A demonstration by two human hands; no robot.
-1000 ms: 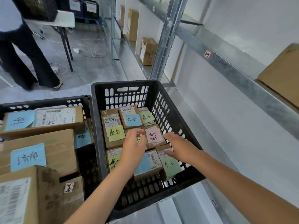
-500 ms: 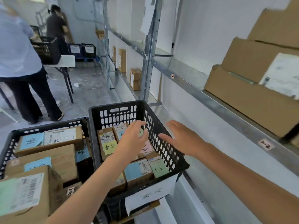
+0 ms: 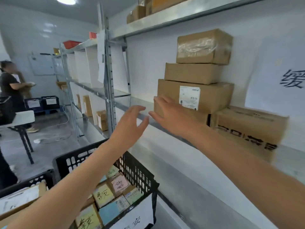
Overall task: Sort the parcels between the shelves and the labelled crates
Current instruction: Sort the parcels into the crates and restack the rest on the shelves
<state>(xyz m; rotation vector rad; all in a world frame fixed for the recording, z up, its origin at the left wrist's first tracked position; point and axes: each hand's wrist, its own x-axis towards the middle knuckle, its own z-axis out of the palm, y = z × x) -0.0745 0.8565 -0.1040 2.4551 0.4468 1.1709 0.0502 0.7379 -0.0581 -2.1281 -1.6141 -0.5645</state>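
A stack of brown cardboard parcels stands on the metal shelf (image 3: 125, 105) at chest height: a wide bottom box (image 3: 212, 96) with a white label, a flatter box (image 3: 191, 73) on it, and a taped box (image 3: 204, 47) on top. My right hand (image 3: 166, 113) is raised with fingers spread, at the bottom box's left end; contact is unclear. My left hand (image 3: 130, 128) is open in the air just left of it, holding nothing. Below, a black crate (image 3: 137, 171) holds several small parcels with coloured notes.
Another printed carton (image 3: 250, 128) sits right of the stack. A second crate (image 3: 33, 182) with larger parcels stands at lower left. More boxes line the upper shelf (image 3: 165, 19) and the far shelves. A person (image 3: 9, 86) stands by a table (image 3: 21, 118) at the left.
Both hands have lifted out of the black crate, empty, and risen to the shelf. My view has swung up from the crate to the stacked boxes.
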